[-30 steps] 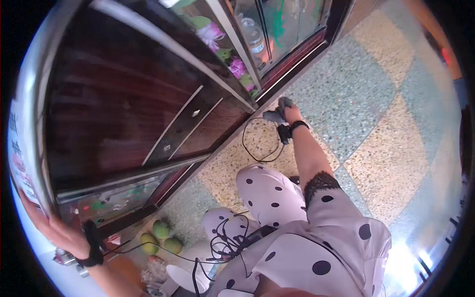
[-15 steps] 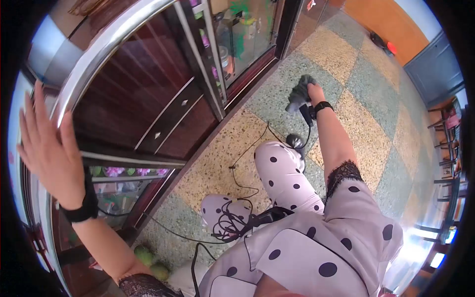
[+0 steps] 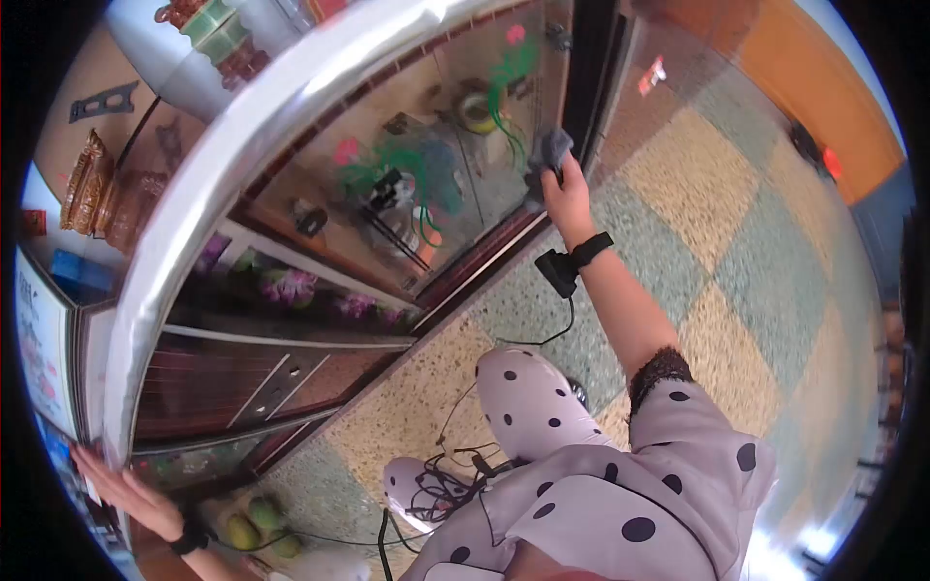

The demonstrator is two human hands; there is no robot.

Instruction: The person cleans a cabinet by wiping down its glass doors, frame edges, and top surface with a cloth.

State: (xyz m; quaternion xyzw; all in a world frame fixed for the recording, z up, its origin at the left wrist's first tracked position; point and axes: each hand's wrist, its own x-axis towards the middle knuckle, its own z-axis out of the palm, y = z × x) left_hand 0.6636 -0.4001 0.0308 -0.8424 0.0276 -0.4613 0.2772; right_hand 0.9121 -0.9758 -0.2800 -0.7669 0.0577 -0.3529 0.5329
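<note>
My right hand (image 3: 570, 200) grips a crumpled dark grey cloth (image 3: 555, 147). It is at the far end of the cabinet's glass front (image 3: 368, 126), and the cloth appears to touch the glass near its lower corner. Lower left, my left hand (image 3: 134, 499) has its fingers stretched out beside the cabinet's silver edge (image 3: 199, 179); whether it rests on a surface I cannot tell. Behind the glass are green plastic-looking plants (image 3: 397, 165) and a roll of tape (image 3: 476, 110). Each wrist wears a black band, and a small black device (image 3: 557, 273) hangs by the right one.
Black cables (image 3: 446, 494) lie tangled over my lap and trail across the checkered floor (image 3: 678, 184). Green-yellow fruits (image 3: 263, 513) sit on the floor by the cabinet's base. Packaged brown goods (image 3: 87, 184) are on the cabinet top. A red-and-black object (image 3: 819, 155) lies by the orange wall.
My right hand has brought the cloth from above the floor to the cabinet's glass. My left hand has dropped lower in view. The view has turned toward the glass section.
</note>
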